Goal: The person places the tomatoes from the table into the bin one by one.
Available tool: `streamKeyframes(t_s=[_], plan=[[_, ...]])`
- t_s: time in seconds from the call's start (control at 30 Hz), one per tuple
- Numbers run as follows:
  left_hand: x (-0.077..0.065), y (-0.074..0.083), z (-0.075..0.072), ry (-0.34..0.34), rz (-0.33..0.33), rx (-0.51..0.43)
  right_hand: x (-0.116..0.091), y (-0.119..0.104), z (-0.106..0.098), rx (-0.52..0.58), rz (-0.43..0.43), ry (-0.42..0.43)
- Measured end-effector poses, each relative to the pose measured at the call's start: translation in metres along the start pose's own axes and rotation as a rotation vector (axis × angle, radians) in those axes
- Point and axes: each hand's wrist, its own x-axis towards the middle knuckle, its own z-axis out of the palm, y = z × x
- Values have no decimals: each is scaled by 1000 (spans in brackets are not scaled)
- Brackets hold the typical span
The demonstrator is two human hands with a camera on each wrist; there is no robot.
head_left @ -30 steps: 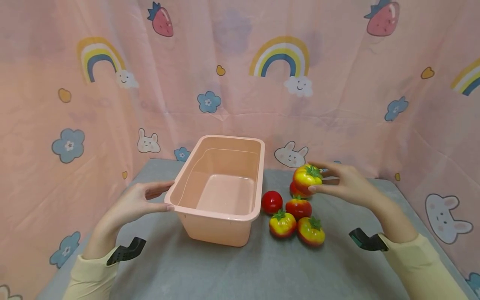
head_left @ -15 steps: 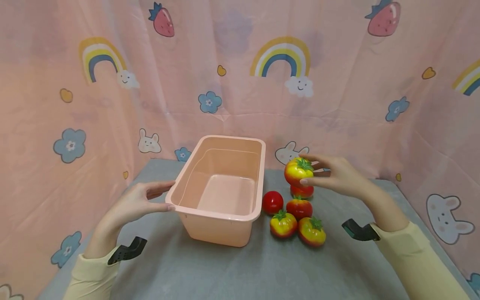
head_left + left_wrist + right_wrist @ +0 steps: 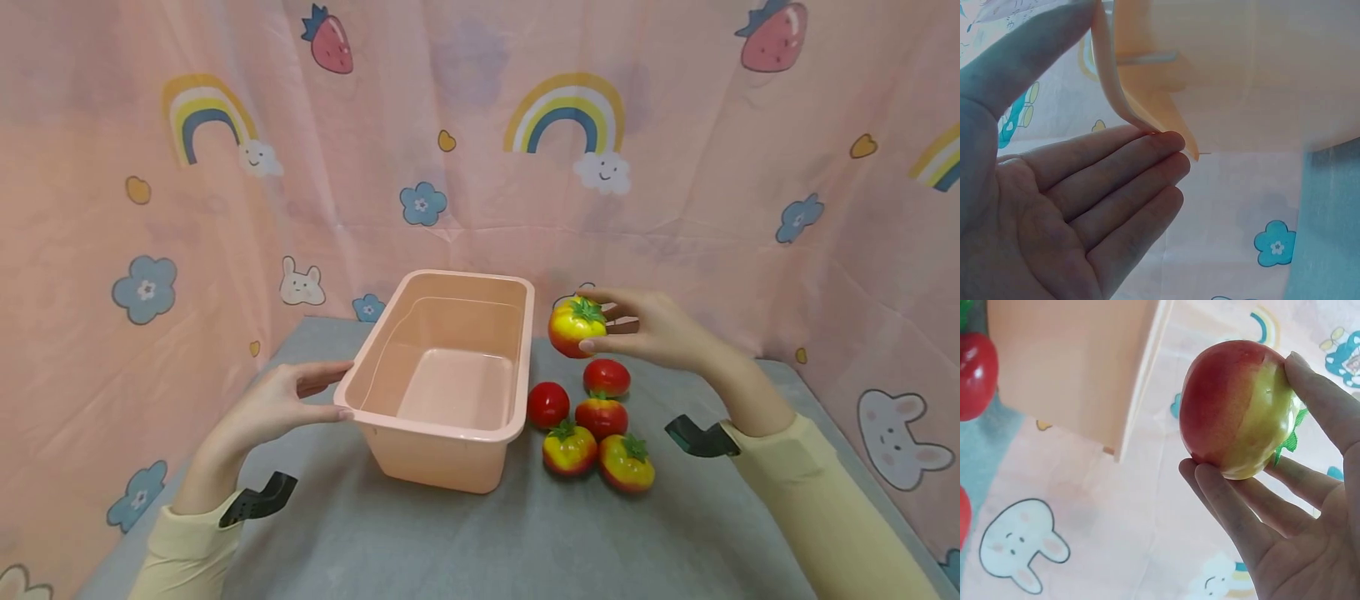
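My right hand (image 3: 651,327) holds a yellow-and-red tomato (image 3: 576,327) with a green leafy top, thumb on one side and fingertips on the other. The tomato is up off the table, right of the peach plastic tub (image 3: 450,435). The right wrist view shows the fingertips around this glossy held tomato (image 3: 1235,409). My left hand (image 3: 281,404) touches the tub's near left corner, its fingers straight along the rim and its thumb at the front. Close up in the left wrist view, the left hand (image 3: 1097,200) has its fingertips right at the rim (image 3: 1109,81).
Right of the tub, several tomatoes lie close together on the grey table (image 3: 495,550): a plain red one (image 3: 548,406), a red one at the back (image 3: 607,377) and yellow-red ones in front (image 3: 627,468). A pink patterned curtain (image 3: 480,200) encloses the back and sides.
My right hand has carried the tomato up and left, toward the tub, uncovering the red tomato that was behind and below it. The left hand stays on the tub's corner.
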Motion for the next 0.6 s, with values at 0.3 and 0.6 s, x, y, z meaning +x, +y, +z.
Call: streamKeyframes(t_s=[0.3, 0.6], plan=[[0, 1, 0, -5, 2, 5, 16, -11, -2, -3, -29, -16], [0, 0, 1, -1, 7, -2, 30, -22, -3, 21, -61, -10]])
